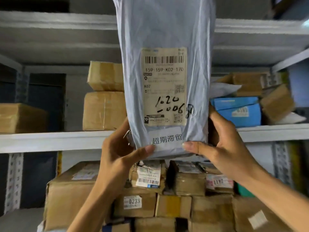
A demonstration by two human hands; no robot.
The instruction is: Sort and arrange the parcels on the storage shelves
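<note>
A tall grey plastic mailer parcel point(164, 30) stands upright in front of the shelves, its shipping label with handwritten numbers facing me. My left hand point(120, 153) grips its lower left corner, thumb across the bottom edge. My right hand point(222, 144) grips the lower right corner, thumb pressed on the white sticker near the bottom. The parcel's top runs out of view and it hides the middle of the shelf behind.
The middle white shelf point(50, 139) carries brown boxes point(103, 111) on the left and a blue box point(240, 111) with more cartons on the right. Below, several taped cardboard boxes point(137, 203) are stacked tightly. An upper shelf point(58, 22) spans the top.
</note>
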